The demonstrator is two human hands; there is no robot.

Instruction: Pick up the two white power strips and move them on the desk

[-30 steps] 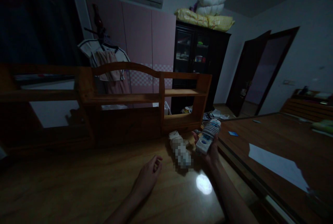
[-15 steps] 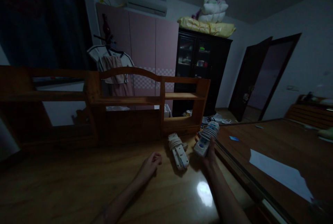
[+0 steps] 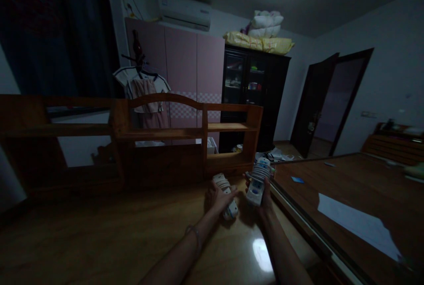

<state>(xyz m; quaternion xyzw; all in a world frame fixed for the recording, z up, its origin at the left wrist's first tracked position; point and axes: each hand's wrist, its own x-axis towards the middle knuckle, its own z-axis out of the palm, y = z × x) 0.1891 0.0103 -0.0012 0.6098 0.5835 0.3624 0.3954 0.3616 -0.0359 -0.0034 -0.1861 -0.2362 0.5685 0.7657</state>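
Note:
My right hand (image 3: 264, 203) is closed around a white power strip (image 3: 255, 188) with its pale cord wound about it, held tilted just above the desk (image 3: 159, 227). A second white power strip (image 3: 231, 211), also wrapped in its cord, lies on the desk to the left of it. My left hand (image 3: 220, 196) reaches over the middle of this second strip, its fingers curled round the sides. Part of the strip is hidden under the hand. A thin bracelet (image 3: 194, 232) circles my left wrist.
A wooden shelf unit (image 3: 159, 134) runs along the back of the desk. To the right, a lower brown surface (image 3: 308, 201) carries white paper (image 3: 357, 221) and a small blue card (image 3: 297, 179). Behind stand a pink wardrobe (image 3: 182, 64) and a dark cabinet (image 3: 274, 95).
My left hand has moved right, from bare desk onto the lying power strip, and closed round it. The strip in my right hand has turned more upright. The view has tilted up slightly.

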